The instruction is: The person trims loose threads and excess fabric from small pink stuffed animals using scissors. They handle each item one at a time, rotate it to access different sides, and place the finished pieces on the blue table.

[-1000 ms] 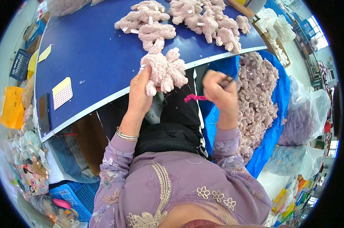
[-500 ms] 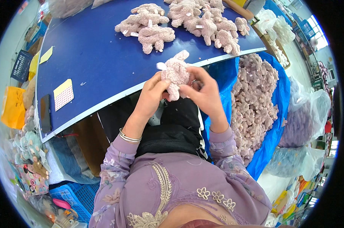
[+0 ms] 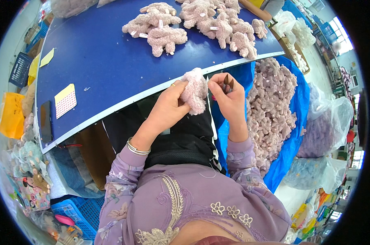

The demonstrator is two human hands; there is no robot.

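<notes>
In my left hand (image 3: 168, 107) is a small pale-pink plush toy (image 3: 196, 90), gripped from its left side at the table's near edge. My right hand (image 3: 230, 104) is closed just to the right of the toy, a small gap between them. Dark pointed blades of thread snips (image 3: 228, 83) stick up out of its fingers; the handles are mostly hidden. Thumb and forefinger of that hand are pinched together, and whether they hold a thread is too small to tell.
On the blue table (image 3: 99, 57) lie two groups of pink plush toys (image 3: 166, 38) with white tags. A sticker sheet (image 3: 65, 104) and a phone (image 3: 46, 121) are at the left. Right of me a blue sack (image 3: 289, 151) holds many more toys. Another person's arm (image 3: 258, 10) reaches in at the far side.
The plush toy has been turned in my left hand and sits slightly lower. My right hand has come away from it to the right, and the snips' blades now show.
</notes>
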